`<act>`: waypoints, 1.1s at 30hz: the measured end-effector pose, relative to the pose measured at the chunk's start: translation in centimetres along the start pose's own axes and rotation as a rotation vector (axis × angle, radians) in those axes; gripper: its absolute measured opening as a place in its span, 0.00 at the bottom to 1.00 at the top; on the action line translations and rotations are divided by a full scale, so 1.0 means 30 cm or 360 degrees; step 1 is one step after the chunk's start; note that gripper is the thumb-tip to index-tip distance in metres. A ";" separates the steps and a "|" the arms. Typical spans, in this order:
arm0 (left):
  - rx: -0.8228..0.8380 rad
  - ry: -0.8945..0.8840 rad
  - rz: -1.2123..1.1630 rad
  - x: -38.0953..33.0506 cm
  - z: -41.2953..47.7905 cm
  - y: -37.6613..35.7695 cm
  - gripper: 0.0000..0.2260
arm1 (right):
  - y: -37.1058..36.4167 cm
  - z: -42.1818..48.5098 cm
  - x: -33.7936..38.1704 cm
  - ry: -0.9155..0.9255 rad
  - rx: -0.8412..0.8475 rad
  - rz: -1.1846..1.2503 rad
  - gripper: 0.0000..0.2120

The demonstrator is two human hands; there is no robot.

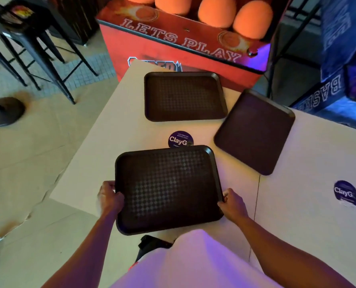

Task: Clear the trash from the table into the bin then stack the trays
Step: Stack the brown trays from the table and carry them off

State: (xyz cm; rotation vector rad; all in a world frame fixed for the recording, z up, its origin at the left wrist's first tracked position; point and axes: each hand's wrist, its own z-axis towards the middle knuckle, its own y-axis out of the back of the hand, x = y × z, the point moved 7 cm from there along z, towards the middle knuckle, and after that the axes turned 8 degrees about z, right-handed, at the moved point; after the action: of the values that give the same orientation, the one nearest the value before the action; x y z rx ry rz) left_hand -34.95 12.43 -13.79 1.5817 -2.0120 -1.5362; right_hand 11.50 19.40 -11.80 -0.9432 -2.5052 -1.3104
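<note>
Three dark brown trays are on or over the pale table [102, 163]. The nearest tray [168, 188] is held by both hands at its near corners. My left hand [110, 197] grips its left edge, and my right hand [233, 204] grips its right edge. A second tray [184, 96] lies flat at the far side of the table. The third tray [254, 132] sits at an angle to the right of it. No trash or bin shows in this view.
Round purple stickers mark the table at the centre [180, 139] and at the right [346, 193]. A red arcade basketball machine [183, 48] stands just behind the table. Black stools [27, 38] stand on the floor at the far left.
</note>
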 end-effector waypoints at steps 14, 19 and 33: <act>0.0292 -0.0469 0.0356 -0.332 -0.192 -0.268 0.19 | 0.108 -0.211 -0.489 -0.0251 -0.0269 0.0189 0.10; 0.0388 -0.0617 0.0453 -0.393 -0.218 -0.329 0.22 | 0.118 -0.254 -0.567 -0.0335 -0.0301 0.0217 0.12; 0.0491 -0.0744 0.0588 -0.465 -0.241 -0.423 0.24 | 0.120 -0.285 -0.654 -0.0442 -0.0359 0.0314 0.11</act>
State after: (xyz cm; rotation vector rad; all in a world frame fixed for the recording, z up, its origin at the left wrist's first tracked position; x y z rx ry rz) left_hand -16.28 20.15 -14.16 0.8909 -2.7119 -1.6078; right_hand 27.92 5.20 -12.24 -1.4739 -2.4061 -1.5091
